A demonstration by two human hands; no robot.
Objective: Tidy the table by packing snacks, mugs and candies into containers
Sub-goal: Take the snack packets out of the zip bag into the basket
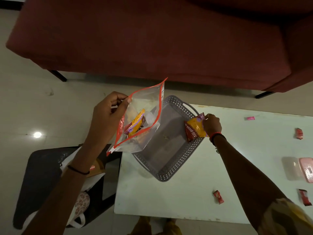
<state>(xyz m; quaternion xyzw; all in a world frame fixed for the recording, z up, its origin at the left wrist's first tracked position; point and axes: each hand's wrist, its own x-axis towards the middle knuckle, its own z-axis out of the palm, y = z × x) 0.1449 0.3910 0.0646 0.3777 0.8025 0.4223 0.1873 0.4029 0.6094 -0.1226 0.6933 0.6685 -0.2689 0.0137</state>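
Note:
My left hand (108, 114) pinches the orange-edged rim of a clear zip bag (149, 102), held open above the table's left edge. One yellow and maroon snack packet (135, 125) lies inside the bag. My right hand (212, 125) grips a second yellow snack packet (194, 128) over the right rim of a grey perforated basket (171, 173). Small red candies (218, 197) (299, 133) (304, 197) and a pink one (250, 118) lie scattered on the white table (169, 200).
A pink box (307, 169) with a clear lid (290, 168) beside it sits at the table's right edge. A dark stool (42, 180) carrying a white bag (81, 204) stands left of the table. A maroon sofa (152, 39) spans the back.

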